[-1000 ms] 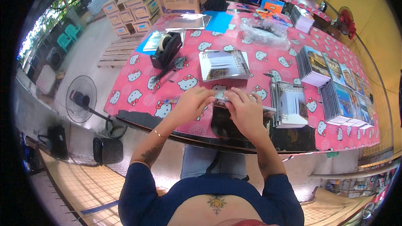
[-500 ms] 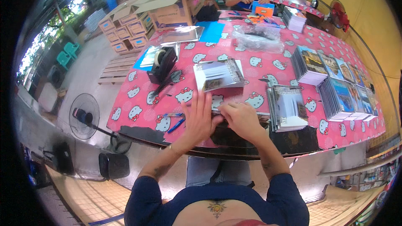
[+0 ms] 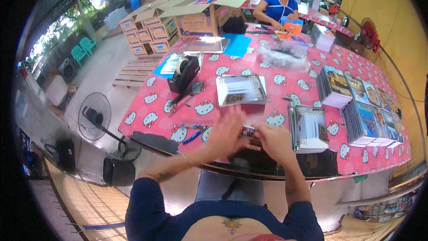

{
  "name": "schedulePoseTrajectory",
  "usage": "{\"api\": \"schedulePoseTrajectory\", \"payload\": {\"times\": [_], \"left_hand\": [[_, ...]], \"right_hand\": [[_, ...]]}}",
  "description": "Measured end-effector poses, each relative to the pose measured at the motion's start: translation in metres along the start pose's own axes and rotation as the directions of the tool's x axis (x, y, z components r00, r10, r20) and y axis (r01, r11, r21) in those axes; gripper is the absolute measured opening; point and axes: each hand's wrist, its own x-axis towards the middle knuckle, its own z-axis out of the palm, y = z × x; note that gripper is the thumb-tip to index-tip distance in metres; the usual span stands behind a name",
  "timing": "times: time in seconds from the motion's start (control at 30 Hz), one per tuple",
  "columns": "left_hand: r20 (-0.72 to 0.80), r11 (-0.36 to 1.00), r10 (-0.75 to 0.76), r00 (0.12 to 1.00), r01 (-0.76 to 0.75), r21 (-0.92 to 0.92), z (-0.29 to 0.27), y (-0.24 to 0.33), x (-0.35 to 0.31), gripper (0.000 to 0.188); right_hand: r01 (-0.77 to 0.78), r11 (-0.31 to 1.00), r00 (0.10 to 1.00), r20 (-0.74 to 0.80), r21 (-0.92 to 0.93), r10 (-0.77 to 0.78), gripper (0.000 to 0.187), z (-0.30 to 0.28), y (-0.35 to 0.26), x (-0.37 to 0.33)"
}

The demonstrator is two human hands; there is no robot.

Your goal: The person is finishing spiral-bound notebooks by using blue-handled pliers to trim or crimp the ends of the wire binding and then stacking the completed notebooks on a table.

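My right hand (image 3: 275, 142) pinches what looks like a notebook (image 3: 253, 143), seen nearly edge-on, with a pale edge and a dark brownish cover; much of it is hidden by my hands. Beside it, my left hand (image 3: 228, 130) is stretched out with its fingers extended, somewhat smeared by motion. Just beyond my hands lies a small pile of notebooks (image 3: 241, 90) with a grey-white picture cover. To the right of my right hand sits a stack of spiral-bound notebooks (image 3: 311, 128) with a similar cover.
A black tape dispenser (image 3: 183, 75) and blue pens (image 3: 192, 136) lie on the left of the pink-patterned table (image 3: 147, 107). Taller notebook stacks (image 3: 361, 120) stand at right. Crumpled clear plastic (image 3: 283, 56), open cartons (image 3: 191, 23) and a person in blue (image 3: 277, 6) are farther back.
My view has shifted, so the table sits differently in it. My left hand has lifted or slid and its fingers are blurred; my right hand stays at the notebook, which now shows more.
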Motion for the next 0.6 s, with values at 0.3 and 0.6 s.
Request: {"api": "schedulePoseTrajectory", "payload": {"times": [0.3,0.6], "left_hand": [[0.011,0.995,-0.048,0.999,0.047,0.085,-0.021,-0.005,0.031,0.083],[0.082,0.998,0.059,0.995,-0.059,-0.001,-0.015,0.009,0.022,0.081]], "right_hand": [[-0.026,0.998,1.0,0.018,0.055,0.025,0.022,-0.002,-0.004,0.003],[-0.04,0.998,0.998,0.044,0.046,0.038,0.036,-0.01,-0.004,-0.004]]}}
